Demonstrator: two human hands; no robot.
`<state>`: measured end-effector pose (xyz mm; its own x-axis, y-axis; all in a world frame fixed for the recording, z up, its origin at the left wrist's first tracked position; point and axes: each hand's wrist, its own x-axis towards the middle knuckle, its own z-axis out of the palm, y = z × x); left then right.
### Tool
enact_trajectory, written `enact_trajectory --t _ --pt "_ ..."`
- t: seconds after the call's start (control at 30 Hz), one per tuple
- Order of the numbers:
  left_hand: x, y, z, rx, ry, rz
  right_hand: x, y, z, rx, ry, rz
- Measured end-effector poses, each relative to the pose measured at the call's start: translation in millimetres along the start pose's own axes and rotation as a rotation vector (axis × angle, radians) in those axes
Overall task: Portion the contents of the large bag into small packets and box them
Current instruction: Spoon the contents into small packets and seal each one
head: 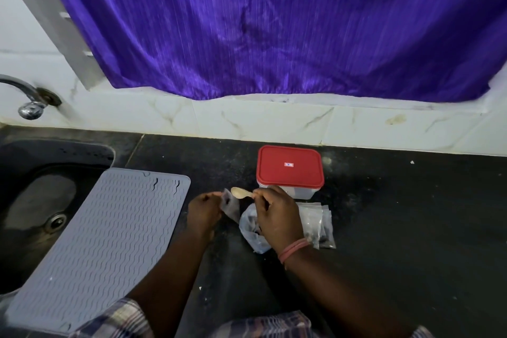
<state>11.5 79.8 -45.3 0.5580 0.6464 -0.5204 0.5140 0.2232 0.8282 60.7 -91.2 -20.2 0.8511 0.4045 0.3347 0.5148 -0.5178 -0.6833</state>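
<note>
- The speckled black stone counter carries everything; its surface is dusted with pale crumbs.
- A rectangular clear plastic box with a glossy red lid stands closed near the white marbled wall tiles.
- The left hand pinches a small clear plastic packet by its top edge, dark bits showing inside.
- The right hand grips the handle of a pale spoon, its oval bowl just beside the packet's mouth.
- Under the right hand lies the crumpled large translucent bag with dark contents.
- A stack of flat clear packets lies just right of it.
- A grey ribbed silicone mat overlaps the dark sink; a purple pleated curtain hangs above.
</note>
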Motion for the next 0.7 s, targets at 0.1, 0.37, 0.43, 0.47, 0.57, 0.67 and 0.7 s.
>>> enact_trajectory --t 0.1,0.37,0.43,0.47,0.57,0.67,0.7 --pt "6 -5 2 0.177 0.003 0.149 -8 14 -12 0.072 0.099 0.107" --pt "-22 -18 21 0.472 0.099 0.5 -38 47 -32 0.008 0.069 0.198" --pt "-26 -19 24 0.474 0.083 0.56 -46 51 -29 -0.072 -0.013 0.15" --pt "-28 -18 25 0.46 0.049 0.593 -49 52 -27 -0.116 -0.051 0.132" --pt "-36 -15 24 0.456 -0.041 0.539 -50 55 -25 -0.22 -0.107 0.09" --pt "-33 -23 26 0.406 -0.068 0.433 -46 56 -27 -0.256 -0.107 0.04" --pt "-33 -24 29 0.399 -0.076 0.407 -45 56 -27 -0.262 -0.121 0.025"
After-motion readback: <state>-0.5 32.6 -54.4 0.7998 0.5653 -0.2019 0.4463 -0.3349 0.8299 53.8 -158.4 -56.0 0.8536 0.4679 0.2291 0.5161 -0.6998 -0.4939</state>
